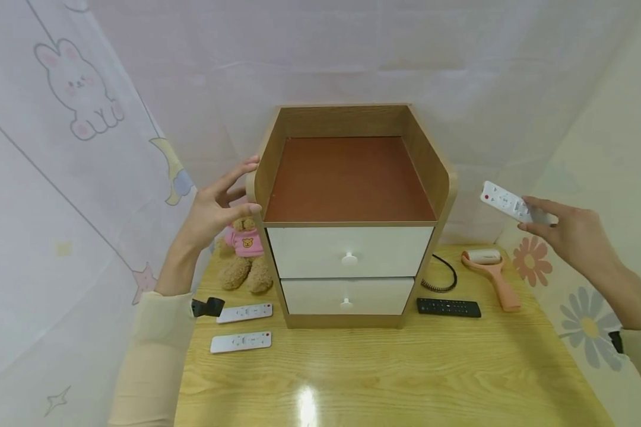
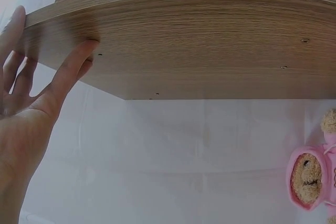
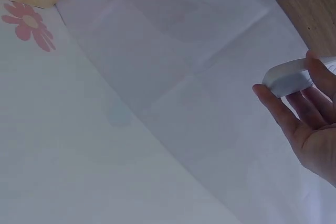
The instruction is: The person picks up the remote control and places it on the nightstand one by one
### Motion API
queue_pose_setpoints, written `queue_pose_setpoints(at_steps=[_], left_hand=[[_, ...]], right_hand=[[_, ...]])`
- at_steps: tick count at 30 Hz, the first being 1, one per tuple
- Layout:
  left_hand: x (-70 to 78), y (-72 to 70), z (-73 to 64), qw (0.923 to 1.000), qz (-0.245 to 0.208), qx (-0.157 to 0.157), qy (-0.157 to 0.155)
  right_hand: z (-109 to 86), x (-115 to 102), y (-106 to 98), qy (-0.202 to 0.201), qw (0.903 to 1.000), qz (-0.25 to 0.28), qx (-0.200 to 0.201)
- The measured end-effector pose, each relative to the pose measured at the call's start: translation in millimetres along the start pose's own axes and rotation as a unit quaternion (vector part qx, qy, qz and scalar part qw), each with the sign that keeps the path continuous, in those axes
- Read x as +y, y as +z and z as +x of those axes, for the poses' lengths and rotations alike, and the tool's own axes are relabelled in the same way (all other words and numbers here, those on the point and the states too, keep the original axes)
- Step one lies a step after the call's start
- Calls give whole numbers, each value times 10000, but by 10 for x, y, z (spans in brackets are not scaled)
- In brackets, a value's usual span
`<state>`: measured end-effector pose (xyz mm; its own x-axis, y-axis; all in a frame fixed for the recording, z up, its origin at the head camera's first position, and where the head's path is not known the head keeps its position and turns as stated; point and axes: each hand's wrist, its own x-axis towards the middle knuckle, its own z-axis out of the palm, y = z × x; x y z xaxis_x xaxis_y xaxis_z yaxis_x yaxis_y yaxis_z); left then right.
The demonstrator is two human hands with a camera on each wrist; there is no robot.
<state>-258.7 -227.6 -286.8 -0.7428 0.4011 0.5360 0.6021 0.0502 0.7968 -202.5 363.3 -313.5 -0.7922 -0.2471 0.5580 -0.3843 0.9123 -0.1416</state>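
In the head view a white remote control (image 1: 506, 201) with a red button is pinched at its lower end between the thumb and fingers of my right hand (image 1: 582, 237). It is held in the air to the right of a small wooden cabinet (image 1: 352, 322) with two white drawers, both closed. In the right wrist view the remote (image 3: 290, 78) shows its pale end; the rest is hidden by the fingers. My left hand (image 1: 213, 204) touches the cabinet's upper left side with spread fingers. The left wrist view shows fingertips against the wooden side panel (image 2: 199, 40).
Two white remotes (image 1: 244, 312) (image 1: 241, 342) lie left of the cabinet near a teddy bear (image 1: 247, 243) in pink. To the right are a black remote (image 1: 448, 307), a coiled black cord (image 1: 440, 289) and an orange-handled lint roller (image 1: 494, 273). Patterned cloth walls (image 1: 587, 178) surround the wooden table (image 1: 352, 373).
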Motion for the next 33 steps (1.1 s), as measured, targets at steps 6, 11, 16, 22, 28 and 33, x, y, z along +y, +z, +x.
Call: queue_pose_setpoints(at_steps=[6, 11, 16, 22, 28, 33], left_hand=[[-6, 13, 5, 9999, 107, -8, 1], [68, 13, -29, 9997, 255, 34, -50], [173, 54, -30, 9996, 273, -34, -30], [209, 79, -24, 9995, 313, -22, 15], [211, 79, -33, 9995, 307, 37, 43], [222, 95, -30, 9994, 336, 112, -34]], right_hand=[[237, -48, -185, -3, 9998, -153, 102], [414, -120, -268, 50, 9999, -101, 112], [607, -202, -392, -19, 9999, -157, 60], [859, -350, -524, -243, 9989, -287, -278], [1111, -559, -611, -504, 9973, -316, -425], [1303, -739, -635, -527, 9953, -390, -717]])
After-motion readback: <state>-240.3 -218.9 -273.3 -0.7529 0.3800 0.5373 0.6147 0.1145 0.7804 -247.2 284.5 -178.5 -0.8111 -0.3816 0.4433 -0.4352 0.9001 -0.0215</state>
